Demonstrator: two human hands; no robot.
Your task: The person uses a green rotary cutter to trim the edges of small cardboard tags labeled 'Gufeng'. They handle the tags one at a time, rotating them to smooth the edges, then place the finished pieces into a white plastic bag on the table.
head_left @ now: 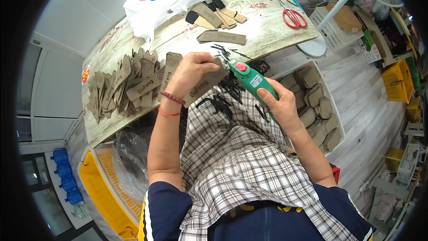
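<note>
Pinches a flat khaki piece (pixel 201 90), dark-lettered, in the left hand (pixel 194 72) by the near edge of the counter (pixel 265 15), and grips a green, red-buttoned handheld tool (pixel 250 79) in the right hand (pixel 281 103).

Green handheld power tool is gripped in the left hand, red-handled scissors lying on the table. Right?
Wrong hand: the head view shows the green handheld power tool in the right hand. The red-handled scissors do lie on the table.
</note>
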